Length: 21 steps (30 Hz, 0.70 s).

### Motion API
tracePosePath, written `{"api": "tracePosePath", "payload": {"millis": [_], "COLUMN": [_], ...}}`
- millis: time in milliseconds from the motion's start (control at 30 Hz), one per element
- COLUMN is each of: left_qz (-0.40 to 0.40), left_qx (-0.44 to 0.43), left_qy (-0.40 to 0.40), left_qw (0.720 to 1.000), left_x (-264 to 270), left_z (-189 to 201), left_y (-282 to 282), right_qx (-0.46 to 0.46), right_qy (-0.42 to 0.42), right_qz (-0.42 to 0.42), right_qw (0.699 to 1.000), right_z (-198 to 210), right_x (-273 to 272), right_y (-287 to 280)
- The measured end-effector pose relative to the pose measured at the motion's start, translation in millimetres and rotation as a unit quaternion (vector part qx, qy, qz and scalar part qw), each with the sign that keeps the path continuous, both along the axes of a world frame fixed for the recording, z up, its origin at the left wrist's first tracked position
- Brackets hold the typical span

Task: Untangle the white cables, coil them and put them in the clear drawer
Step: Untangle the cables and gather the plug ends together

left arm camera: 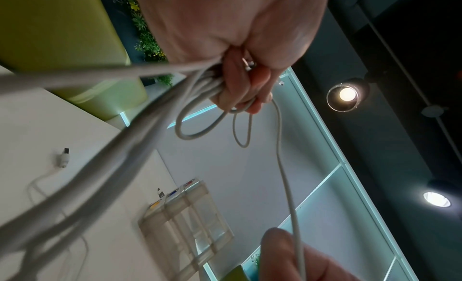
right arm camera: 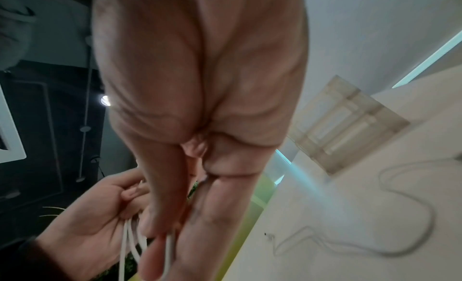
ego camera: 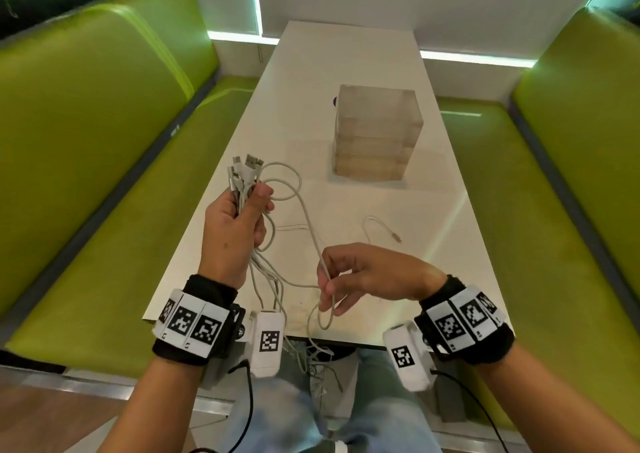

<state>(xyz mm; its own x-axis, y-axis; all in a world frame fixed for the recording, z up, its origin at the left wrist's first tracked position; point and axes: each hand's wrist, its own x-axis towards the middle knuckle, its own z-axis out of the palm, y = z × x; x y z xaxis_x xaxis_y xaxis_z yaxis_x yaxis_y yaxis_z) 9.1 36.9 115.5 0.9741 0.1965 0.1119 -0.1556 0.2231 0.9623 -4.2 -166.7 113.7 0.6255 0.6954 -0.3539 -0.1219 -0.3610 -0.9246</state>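
Nearest the body, the right hand (ego camera: 360, 276) pinches one strand running up-left to the white cables (ego camera: 263, 189) bunched in the left hand (ego camera: 235, 224), fingers clenched round them (plugs uppermost); beyond, right of both hands, stands the clear drawer (ego camera: 375, 130) on the table (ego camera: 311, 71).

White table (ego camera: 346, 54) btwn green booth seats (ego camera: 86, 123) — white wall, lit strip (ego camera: 242, 36).
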Motion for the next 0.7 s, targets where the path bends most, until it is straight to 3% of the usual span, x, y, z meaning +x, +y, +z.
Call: {"api": "tracePosePath", "payload": {"millis": [167,367,533,700], "left_qz": [-0.009,-0.017,-0.067,-0.149], "left_qx": [0.037,0.054,0.099,0.176], "left_qy": [0.01,0.011,0.028,0.064], "left_qw": [0.999,0.998,0.992,0.971], "left_x": [-1.6,-1.9,-4.4,-12.4], "left_z": [-4.8,-6.9,-11.3,-22.8], "left_y": [-5.4,-6.9,-9.2,-11.7], "right_qx": [0.035,0.027,-0.049,-0.178], "right_qy": [0.067,0.087,0.037,-0.075], "right_qz": [0.016,0.023,0.01,0.038], "right_qw": [0.997,0.996,0.998,0.981], "right_z": [-10.7,-11.7,-37.1,-56.9], "right_x": [-9.8,-11.8,-10.0,-6.7], "right_y": [6.0,3.9,1.4,-8.6]}}
